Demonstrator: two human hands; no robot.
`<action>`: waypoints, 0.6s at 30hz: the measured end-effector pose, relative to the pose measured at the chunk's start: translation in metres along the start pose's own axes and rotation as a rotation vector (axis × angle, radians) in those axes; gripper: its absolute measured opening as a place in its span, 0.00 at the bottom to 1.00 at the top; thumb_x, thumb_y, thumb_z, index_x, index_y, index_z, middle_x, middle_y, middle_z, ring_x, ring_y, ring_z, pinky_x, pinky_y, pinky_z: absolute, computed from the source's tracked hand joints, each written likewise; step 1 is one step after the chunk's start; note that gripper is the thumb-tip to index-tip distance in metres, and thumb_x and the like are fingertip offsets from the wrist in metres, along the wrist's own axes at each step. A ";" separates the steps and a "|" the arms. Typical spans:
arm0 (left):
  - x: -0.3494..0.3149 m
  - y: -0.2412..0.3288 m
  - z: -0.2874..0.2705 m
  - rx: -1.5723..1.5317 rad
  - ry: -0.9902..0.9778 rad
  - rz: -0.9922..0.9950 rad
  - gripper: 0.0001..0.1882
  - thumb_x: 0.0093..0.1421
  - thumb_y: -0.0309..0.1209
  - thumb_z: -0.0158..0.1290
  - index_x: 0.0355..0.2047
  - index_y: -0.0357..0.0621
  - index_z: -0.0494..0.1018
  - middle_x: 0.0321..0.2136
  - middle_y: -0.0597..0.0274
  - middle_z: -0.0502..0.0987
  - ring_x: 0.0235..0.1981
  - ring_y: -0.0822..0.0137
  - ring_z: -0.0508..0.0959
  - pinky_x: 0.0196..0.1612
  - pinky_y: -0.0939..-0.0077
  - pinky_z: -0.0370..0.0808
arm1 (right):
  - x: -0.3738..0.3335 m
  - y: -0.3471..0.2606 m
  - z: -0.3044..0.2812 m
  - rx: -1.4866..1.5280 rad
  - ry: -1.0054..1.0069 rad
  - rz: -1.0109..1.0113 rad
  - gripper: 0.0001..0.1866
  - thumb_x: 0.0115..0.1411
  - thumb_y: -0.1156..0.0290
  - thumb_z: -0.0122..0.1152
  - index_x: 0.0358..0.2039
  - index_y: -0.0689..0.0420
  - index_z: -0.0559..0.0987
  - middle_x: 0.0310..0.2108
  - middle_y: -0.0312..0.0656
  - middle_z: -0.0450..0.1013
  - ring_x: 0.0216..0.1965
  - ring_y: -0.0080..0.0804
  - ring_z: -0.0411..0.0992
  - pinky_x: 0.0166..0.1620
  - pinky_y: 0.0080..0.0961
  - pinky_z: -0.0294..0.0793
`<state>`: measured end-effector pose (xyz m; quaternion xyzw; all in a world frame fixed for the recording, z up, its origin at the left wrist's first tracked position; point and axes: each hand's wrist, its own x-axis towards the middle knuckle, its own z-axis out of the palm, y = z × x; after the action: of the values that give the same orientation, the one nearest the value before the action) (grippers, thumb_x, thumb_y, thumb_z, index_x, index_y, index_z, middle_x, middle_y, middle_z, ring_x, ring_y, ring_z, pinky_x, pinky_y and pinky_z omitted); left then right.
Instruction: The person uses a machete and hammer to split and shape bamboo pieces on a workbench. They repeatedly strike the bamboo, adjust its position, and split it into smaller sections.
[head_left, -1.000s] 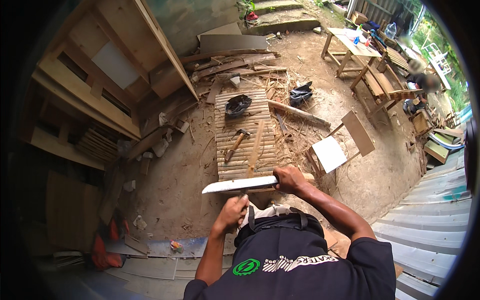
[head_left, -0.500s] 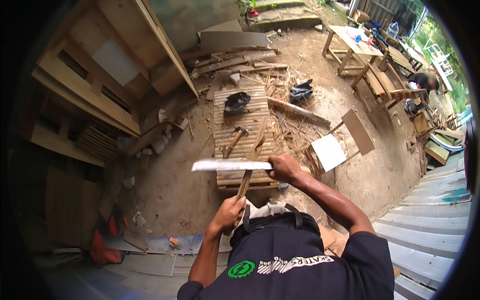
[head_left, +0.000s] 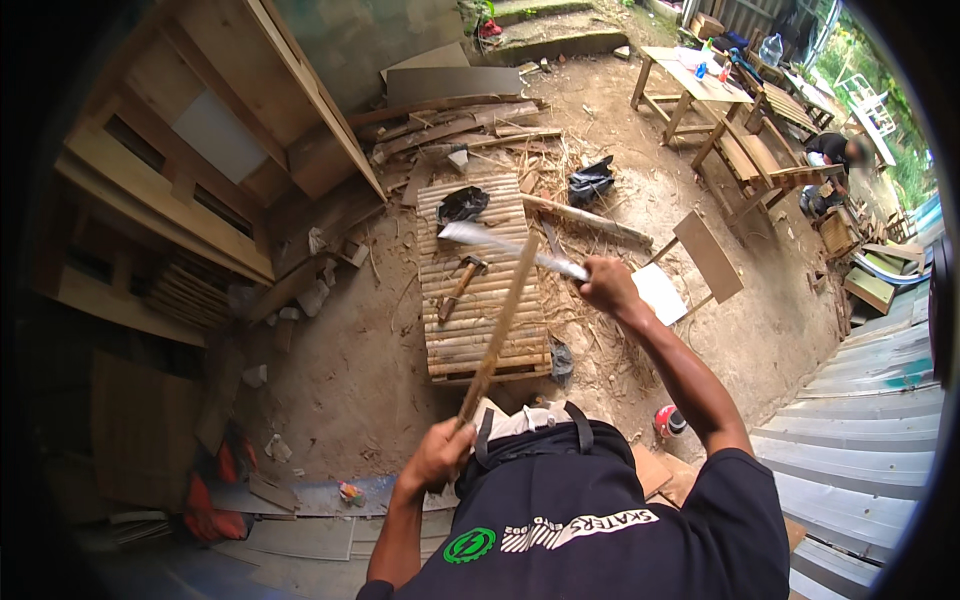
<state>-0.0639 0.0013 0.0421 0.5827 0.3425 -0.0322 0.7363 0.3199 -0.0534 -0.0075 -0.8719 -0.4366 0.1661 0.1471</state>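
Note:
My left hand (head_left: 440,456) grips the lower end of a long wooden strip (head_left: 502,332), which slants up and away over a low bamboo-slat bench (head_left: 437,345). In my right hand (head_left: 608,288) is the handle of a machete (head_left: 478,238); its pale blade, smeared by motion, points left near the strip's upper end. Whether blade and strip touch, I cannot tell. A hammer (head_left: 461,290) with a wooden handle lies on the bench below a black plastic bag (head_left: 463,206).
Another black bag (head_left: 590,181) and a timber pole (head_left: 592,219) lie right of the bench among wood shavings. Boards are piled behind (head_left: 460,133). A wooden cabinet (head_left: 215,130) stands left, a work table (head_left: 690,78) far right. Beyond it a person (head_left: 832,160) crouches. Near my right side stands a red can (head_left: 668,421).
My right hand has moved up and to the right, swinging the machete from level across the strip to near its upper end. The strip stays in my left hand, which has shifted slightly lower.

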 end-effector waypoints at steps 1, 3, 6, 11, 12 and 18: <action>0.001 0.003 -0.001 -0.087 -0.031 0.026 0.16 0.71 0.40 0.46 0.28 0.46 0.66 0.15 0.76 0.60 0.11 0.81 0.59 0.13 0.82 0.58 | 0.000 0.003 0.009 0.028 0.037 -0.226 0.08 0.57 0.69 0.62 0.32 0.60 0.80 0.24 0.46 0.78 0.20 0.33 0.76 0.25 0.33 0.78; 0.009 0.010 -0.006 -0.201 -0.073 0.022 0.17 0.72 0.41 0.45 0.28 0.46 0.65 0.13 0.76 0.58 0.08 0.81 0.56 0.11 0.83 0.55 | -0.002 0.011 0.033 0.065 -0.094 -0.042 0.11 0.56 0.66 0.62 0.33 0.61 0.81 0.26 0.51 0.79 0.27 0.45 0.79 0.35 0.39 0.80; 0.017 0.014 -0.011 -0.296 -0.140 0.020 0.17 0.72 0.42 0.44 0.29 0.46 0.65 0.13 0.76 0.58 0.08 0.81 0.55 0.10 0.82 0.55 | 0.003 0.028 0.068 0.214 -0.049 0.171 0.16 0.57 0.61 0.64 0.25 0.63 0.79 0.19 0.47 0.76 0.20 0.40 0.76 0.28 0.38 0.78; 0.027 0.010 -0.005 -0.397 -0.190 0.100 0.24 0.74 0.47 0.37 0.36 0.37 0.69 0.14 0.70 0.63 0.08 0.78 0.60 0.11 0.81 0.60 | -0.032 0.046 0.102 0.929 -0.195 0.508 0.26 0.60 0.50 0.67 0.15 0.57 0.75 0.15 0.38 0.71 0.16 0.25 0.71 0.21 0.29 0.70; 0.030 0.007 -0.002 -0.422 -0.183 0.104 0.23 0.74 0.46 0.37 0.39 0.36 0.69 0.16 0.68 0.66 0.10 0.77 0.63 0.12 0.81 0.63 | -0.041 0.044 0.105 0.875 -0.169 0.443 0.27 0.60 0.48 0.67 0.16 0.58 0.75 0.15 0.37 0.70 0.15 0.24 0.70 0.20 0.30 0.69; 0.063 -0.013 0.009 -0.383 -0.166 0.141 0.19 0.73 0.36 0.44 0.57 0.36 0.60 0.35 0.58 0.75 0.28 0.73 0.78 0.28 0.80 0.78 | -0.073 0.014 0.084 0.464 0.136 0.005 0.13 0.58 0.62 0.65 0.29 0.60 0.79 0.24 0.51 0.78 0.26 0.44 0.77 0.32 0.39 0.75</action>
<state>-0.0171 0.0111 -0.0023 0.4501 0.2390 0.0373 0.8596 0.2530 -0.1113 -0.0769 -0.8251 -0.3736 0.2029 0.3721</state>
